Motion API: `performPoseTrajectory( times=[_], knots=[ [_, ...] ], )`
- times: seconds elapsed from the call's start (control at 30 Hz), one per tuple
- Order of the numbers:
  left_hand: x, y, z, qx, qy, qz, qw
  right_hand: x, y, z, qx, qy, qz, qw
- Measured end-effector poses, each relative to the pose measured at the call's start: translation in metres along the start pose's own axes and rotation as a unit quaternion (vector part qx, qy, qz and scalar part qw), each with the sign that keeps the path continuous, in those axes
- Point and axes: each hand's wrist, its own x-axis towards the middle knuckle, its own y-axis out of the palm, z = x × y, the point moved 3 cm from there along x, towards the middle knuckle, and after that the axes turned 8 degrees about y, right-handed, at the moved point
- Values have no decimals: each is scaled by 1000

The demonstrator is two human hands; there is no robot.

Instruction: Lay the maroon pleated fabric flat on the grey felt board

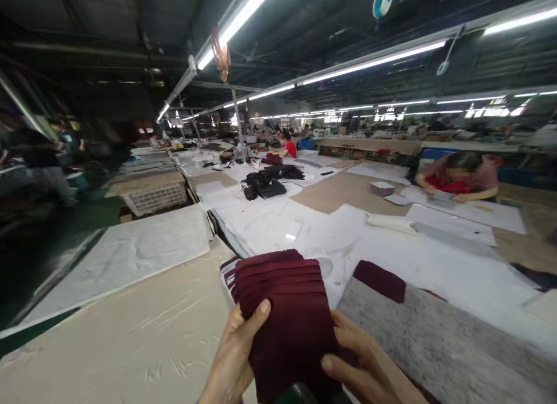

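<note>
Between both hands, a fanned stack of maroon fabric pieces was held
Left hand and right hand pinched its sides, steadying the layers

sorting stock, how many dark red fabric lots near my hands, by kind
fanned stack of dark red fabric pieces held by left hand and right hand: 1
single dark red fabric piece on grey felt sheet: 1
total: 2

Long cutting table, white-covered. On it: beige plastic sheet near left, grey felt sheet near right, brown paper and black fabric heap farther back.
</note>
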Motion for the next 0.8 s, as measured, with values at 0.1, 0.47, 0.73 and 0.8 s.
performPoseTrajectory(
  times=[0.1, 0.47, 0.73, 0.8],
  knots=[
    [-1, 9, 5, 8, 6, 31, 999, 1, -13, -14, -96, 8, -174, 980],
    [-14, 30, 19, -67, -10, 67, 995, 7, -10, -17, 134, 34, -207, 968],
    [-15, 30, 16, -78, -27, 84, 993, 3, -2, -12, 220, 121, -229, 940],
    [-14, 30, 12, -107, -23, 73, 991, 3, -3, -14, 197, 121, -241, 943]
  ],
)
